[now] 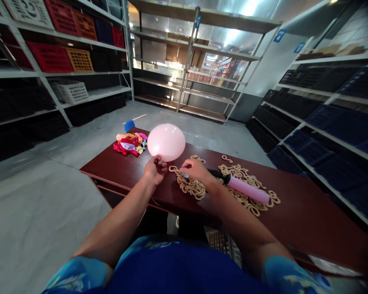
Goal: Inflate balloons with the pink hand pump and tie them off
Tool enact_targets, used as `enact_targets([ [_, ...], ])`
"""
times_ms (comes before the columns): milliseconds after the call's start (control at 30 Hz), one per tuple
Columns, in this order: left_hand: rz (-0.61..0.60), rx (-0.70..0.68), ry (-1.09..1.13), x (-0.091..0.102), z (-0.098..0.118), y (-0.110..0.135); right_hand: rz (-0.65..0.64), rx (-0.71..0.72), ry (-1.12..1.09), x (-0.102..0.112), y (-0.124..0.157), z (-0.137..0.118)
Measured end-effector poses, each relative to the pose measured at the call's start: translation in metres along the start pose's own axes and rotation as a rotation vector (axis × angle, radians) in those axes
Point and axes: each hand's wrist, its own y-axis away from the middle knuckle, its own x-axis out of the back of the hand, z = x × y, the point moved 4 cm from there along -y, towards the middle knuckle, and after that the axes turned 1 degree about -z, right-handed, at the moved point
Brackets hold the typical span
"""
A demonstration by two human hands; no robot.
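Observation:
An inflated pale pink balloon (166, 141) stands above the table, its neck end down at the fingers of my left hand (155, 169). Those fingers are closed around the neck. My right hand (194, 168) is pinched just to the right, over a pile of tan S-shaped hooks (194, 188). One tan hook lies close by its fingertips, and a small clear or whitish bit shows under them; what the pinch holds cannot be made out. Behind my right wrist lies a balloon pump (248, 190) with a pink barrel and black end, resting on more tan hooks (243, 173).
Several uninflated coloured balloons (130, 143) lie heaped at the table's left end. The dark red-brown table (107, 165) stretches far to the right. A blue object (129, 125) is behind its left corner. Shelving with crates (50, 56) lines the left; dark bins (306, 147) fill racks at right.

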Motion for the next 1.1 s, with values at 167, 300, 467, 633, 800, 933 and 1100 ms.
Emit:
enact_targets([
  [167,-0.010,0.021,-0.019,0.006,-0.003,0.000,-0.074,0.062,0.195,-0.017,0.012,0.006],
  [300,-0.113,0.050,-0.024,0.004,-0.006,-0.001,-0.029,-0.026,-0.019,-0.001,0.012,0.005],
  [467,-0.134,0.068,-0.029,0.003,-0.008,-0.002,-0.029,-0.022,0.165,-0.007,0.008,0.000],
  [633,-0.131,0.074,-0.056,0.007,-0.008,-0.001,-0.040,-0.025,0.070,-0.012,0.009,0.002],
  [800,-0.145,0.050,-0.077,0.006,0.000,-0.003,-0.041,-0.152,-0.464,0.028,0.005,0.001],
  [933,-0.184,0.050,-0.098,-0.003,0.001,-0.002,-0.075,-0.169,-0.547,0.044,-0.002,0.001],
  [1100,-0.152,0.064,-0.101,-0.010,-0.001,0.002,0.012,-0.221,-0.476,0.051,-0.004,0.012],
])
